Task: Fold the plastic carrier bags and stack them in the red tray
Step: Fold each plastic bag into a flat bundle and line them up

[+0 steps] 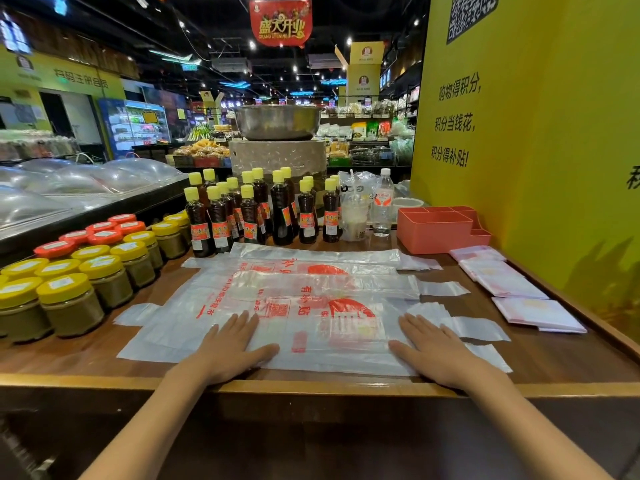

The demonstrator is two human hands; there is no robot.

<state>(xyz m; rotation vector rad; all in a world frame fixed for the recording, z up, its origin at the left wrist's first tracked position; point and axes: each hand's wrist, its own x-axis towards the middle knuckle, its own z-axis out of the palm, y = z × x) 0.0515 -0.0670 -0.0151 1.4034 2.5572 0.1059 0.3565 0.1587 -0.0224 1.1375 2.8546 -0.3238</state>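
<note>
Nearest, both hands lie palm-down with fingers spread flat, gripping nothing: the left hand (232,344) and the right hand (437,348) press on the near part of a clear plastic carrier bag (313,323) printed in red, which is laid out flat along the front of the wooden bench (69,362). The bag's handles stick out to the right, past the right hand. Just behind it, more unfolded bags (311,268) overlap one another in a loose spread toward the back of the bench. To the right, near the yellow wall (540,140), several folded bags (509,282) lie in small flat piles on the bench, apart from the spread. Behind those piles stands the red tray (440,230), divided into compartments; nothing shows above its rim. On the left side sit jars with yellow lids (69,292) and, behind them, jars with orange lids (104,233). Farther back stand dark sauce bottles with yellow caps (249,213), a lidded cup in a clear bag (355,209) and a water bottle (383,202). Beyond them a metal basin (277,121) rests on a round stone block.
</note>
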